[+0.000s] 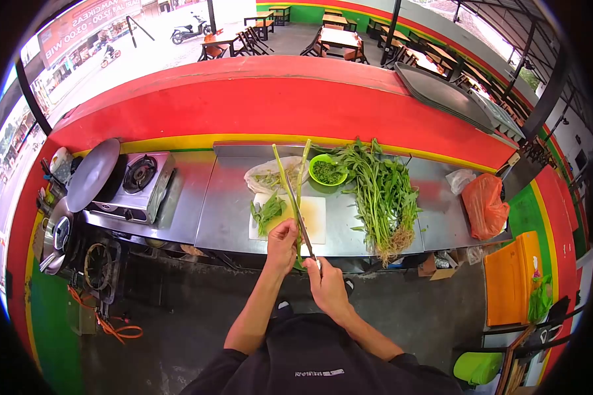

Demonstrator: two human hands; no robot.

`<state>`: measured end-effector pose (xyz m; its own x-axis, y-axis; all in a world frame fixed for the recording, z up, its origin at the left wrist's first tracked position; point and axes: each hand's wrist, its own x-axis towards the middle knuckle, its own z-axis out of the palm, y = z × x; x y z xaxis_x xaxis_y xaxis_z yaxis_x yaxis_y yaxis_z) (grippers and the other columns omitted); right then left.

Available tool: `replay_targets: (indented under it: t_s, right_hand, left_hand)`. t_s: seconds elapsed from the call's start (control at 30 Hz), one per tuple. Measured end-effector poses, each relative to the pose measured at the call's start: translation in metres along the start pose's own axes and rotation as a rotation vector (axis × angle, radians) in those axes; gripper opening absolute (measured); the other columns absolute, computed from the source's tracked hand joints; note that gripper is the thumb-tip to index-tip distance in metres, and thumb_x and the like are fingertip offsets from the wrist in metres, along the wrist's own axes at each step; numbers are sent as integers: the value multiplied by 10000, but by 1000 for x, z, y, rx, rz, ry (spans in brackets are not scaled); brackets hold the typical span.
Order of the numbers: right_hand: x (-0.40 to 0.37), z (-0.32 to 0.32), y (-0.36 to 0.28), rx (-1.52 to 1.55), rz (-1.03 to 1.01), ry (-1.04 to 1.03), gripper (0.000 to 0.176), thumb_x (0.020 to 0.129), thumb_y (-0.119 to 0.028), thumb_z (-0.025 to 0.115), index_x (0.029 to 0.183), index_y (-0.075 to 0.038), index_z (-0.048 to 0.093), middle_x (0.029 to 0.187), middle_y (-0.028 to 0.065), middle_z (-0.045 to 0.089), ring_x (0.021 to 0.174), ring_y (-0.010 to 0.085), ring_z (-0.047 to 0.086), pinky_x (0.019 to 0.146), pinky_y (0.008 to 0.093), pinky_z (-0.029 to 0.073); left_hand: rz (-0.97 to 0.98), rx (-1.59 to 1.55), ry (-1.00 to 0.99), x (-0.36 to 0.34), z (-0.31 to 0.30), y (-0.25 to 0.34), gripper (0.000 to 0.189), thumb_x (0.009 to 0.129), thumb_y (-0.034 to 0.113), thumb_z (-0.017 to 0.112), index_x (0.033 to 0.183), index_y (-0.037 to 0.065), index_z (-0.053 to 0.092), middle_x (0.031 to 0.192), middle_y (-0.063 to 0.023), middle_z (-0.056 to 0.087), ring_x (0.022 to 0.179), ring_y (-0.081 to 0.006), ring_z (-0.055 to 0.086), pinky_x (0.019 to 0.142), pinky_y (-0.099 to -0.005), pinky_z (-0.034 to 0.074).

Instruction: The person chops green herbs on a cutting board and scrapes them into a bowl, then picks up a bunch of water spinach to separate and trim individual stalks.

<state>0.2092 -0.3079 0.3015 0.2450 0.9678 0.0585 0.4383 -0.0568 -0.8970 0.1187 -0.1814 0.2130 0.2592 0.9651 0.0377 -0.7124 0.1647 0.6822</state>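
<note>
At a smooth steel counter (227, 204), left hand (282, 241) curled tight around long thin green stalks (304, 161), right hand (327, 284) clenched on a slim knife (299, 212), flat white board (314, 220) beneath.

stems (278, 161): lower ends hidden in left hand (282, 243)
bowl (312, 176): contents too small (something green)
torso (310, 368): cut off below
</note>
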Motion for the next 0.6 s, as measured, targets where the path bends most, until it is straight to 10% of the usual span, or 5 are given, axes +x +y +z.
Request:
replay_targets:
  t_s: [0.6]
  right_hand:
    - [-3, -3, 3, 55, 4, 1, 320, 1015, -257, 524, 977, 35, 650, 610, 172, 586, 512, 261, 588, 532, 384, 433]
  left_hand:
    - [-21, 61, -38, -7, 9, 8, 297, 993, 241, 593, 1159, -4, 620, 873, -34, 644, 755, -120, 605, 704, -277, 515]
